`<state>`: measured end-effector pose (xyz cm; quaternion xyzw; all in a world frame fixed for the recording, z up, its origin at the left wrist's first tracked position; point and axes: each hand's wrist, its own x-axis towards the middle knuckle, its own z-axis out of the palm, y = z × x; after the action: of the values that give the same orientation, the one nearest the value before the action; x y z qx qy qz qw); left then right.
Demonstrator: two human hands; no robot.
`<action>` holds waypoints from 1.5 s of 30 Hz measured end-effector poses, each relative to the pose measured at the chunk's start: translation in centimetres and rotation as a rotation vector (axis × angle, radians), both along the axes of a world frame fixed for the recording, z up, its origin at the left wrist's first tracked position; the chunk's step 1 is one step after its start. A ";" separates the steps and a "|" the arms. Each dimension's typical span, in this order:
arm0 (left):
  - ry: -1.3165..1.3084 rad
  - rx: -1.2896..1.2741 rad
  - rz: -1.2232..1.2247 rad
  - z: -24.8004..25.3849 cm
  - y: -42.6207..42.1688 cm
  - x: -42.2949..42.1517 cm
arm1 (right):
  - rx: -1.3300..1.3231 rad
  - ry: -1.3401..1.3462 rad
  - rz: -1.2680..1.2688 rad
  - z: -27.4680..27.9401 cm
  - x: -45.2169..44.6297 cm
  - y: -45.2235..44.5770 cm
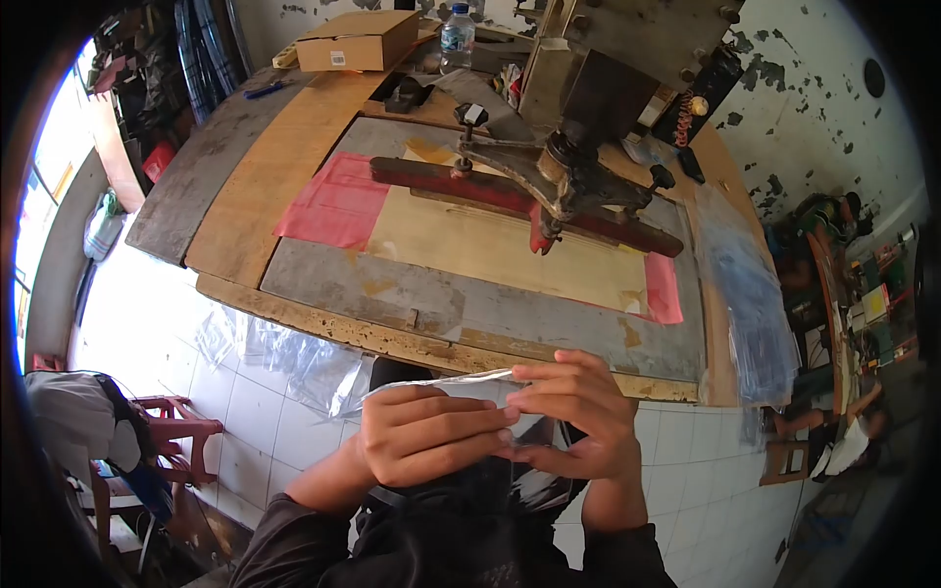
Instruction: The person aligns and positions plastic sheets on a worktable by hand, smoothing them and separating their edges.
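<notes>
In front of my chest, over my lap, I hold a clear plastic bag or sheet (537, 484). My left hand (421, 436) is closed, its fingers folded across the plastic. My right hand (585, 416) grips the same piece, thumb below and fingers above. A thin shiny edge of it runs between the hands, and the rest hangs toward my dark clothes. Beyond my hands lies the press bed (431, 306), with a pale yellow sheet (461, 240) and pink-red strips (338, 201) on it. The long bar of the press (588, 230) hangs across this sheet.
Clear plastic bags (750, 314) lie stacked along the table's right edge; more plastic (294, 358) hangs below its front left. At the back stand a cardboard box (358, 41) and a water bottle (458, 39). A red stool (181, 436) is at left. Another person (833, 230) sits far right.
</notes>
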<state>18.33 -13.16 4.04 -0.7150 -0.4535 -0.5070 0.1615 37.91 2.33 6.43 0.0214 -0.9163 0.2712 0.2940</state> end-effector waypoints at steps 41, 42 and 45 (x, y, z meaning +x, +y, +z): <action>-0.026 -0.490 0.221 -1.2 0.8 -3.4 | -0.111 0.174 -0.470 -1.1 -0.2 2.4; 0.021 -0.505 0.214 -0.9 0.9 -3.6 | -0.111 0.176 -0.472 -1.4 -0.2 2.5; 0.128 -0.553 0.195 0.4 1.3 -4.3 | -0.144 0.195 -0.469 -2.3 0.0 3.1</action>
<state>14.07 -11.86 4.45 -0.7155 -0.6298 -0.3002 0.0369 37.91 5.47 4.13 -0.1863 -0.8418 0.2569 0.4367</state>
